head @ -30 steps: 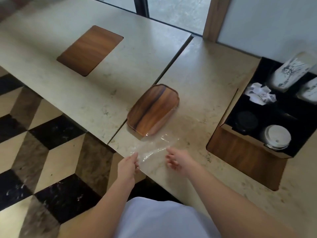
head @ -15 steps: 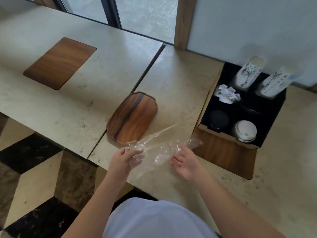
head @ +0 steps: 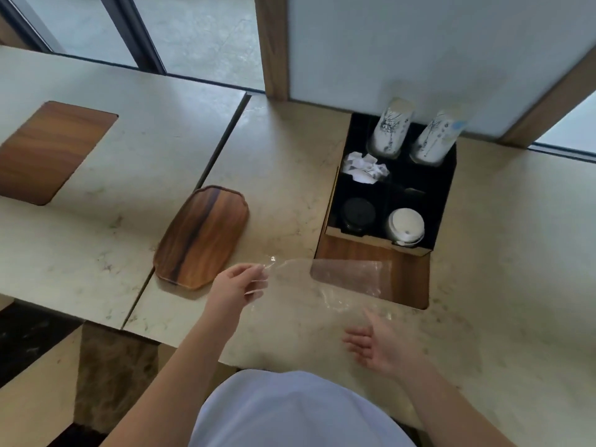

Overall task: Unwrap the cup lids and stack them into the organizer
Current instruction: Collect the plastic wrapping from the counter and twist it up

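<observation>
**Wrapper stretched flat, lids in the organizer**

Plastic wrapper (head: pixel 322 285) — clear, crinkled — lies spread across the stone counter (head: pixel 283 150), its far edge overlapping the wooden front of the organizer (head: pixel 371 256). The left hand (head: pixel 237 287) pinches the wrapper's left corner between thumb and curled fingers. The right hand (head: pixel 380 346) hovers just beside the wrapper's near right edge with fingers spread and relaxed, holding nothing; whether a fingertip touches the plastic cannot be told.

Inside the organizer's black compartments, a stack of white lids (head: pixel 405 225) sits in the front right slot and a stack of black lids (head: pixel 358 214) in the front left one. Behind them lies crumpled white paper (head: pixel 364 167), and two stacks of printed paper cups (head: pixel 392 130) stand tilted in the rear slots.

A wooden tray (head: pixel 203 237) rests on the counter left of the wrapper — near the left hand but apart from it. Farther left, a wooden inlay (head: pixel 48 150) sits flush in the neighbouring countertop.
</observation>
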`<state>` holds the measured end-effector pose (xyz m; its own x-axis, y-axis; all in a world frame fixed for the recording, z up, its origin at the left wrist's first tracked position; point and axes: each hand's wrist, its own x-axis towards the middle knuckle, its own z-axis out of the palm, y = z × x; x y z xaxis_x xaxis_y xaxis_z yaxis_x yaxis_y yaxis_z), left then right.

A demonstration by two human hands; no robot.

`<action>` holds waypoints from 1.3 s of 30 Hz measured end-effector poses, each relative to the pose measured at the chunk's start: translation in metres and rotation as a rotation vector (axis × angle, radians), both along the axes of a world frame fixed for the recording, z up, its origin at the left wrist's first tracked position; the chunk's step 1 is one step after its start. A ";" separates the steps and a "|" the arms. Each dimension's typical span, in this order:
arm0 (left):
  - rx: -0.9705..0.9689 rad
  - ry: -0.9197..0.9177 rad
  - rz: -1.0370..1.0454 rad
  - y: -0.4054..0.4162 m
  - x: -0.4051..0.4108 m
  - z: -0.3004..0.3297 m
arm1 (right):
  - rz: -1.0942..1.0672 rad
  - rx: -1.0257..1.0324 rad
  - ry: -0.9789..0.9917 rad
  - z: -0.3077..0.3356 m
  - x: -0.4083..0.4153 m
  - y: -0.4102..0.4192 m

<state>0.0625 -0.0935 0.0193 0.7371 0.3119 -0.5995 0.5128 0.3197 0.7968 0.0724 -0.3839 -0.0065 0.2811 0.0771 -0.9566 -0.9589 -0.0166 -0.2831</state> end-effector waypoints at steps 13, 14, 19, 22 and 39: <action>0.147 -0.382 -0.604 -0.082 0.078 0.076 | 0.873 -0.477 -1.147 0.093 0.085 -0.021; 0.170 -0.398 -0.593 -0.086 0.082 0.076 | 0.880 -0.416 -1.107 0.093 0.089 -0.023; 0.336 -0.463 -0.671 -0.102 0.094 0.076 | 0.787 -0.359 -1.163 0.084 0.081 -0.036; 0.376 -0.473 -0.689 -0.111 0.101 0.078 | 0.709 -0.378 -1.152 0.080 0.073 -0.044; 0.181 -0.219 -0.770 -0.080 0.133 0.058 | 0.039 -0.046 -0.776 0.029 0.015 -0.076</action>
<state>0.1958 -0.1731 0.0769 0.8787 -0.2512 -0.4058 0.3626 -0.2015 0.9099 0.0872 -0.4600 0.0226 0.8694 0.0656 -0.4897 -0.4851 -0.0745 -0.8713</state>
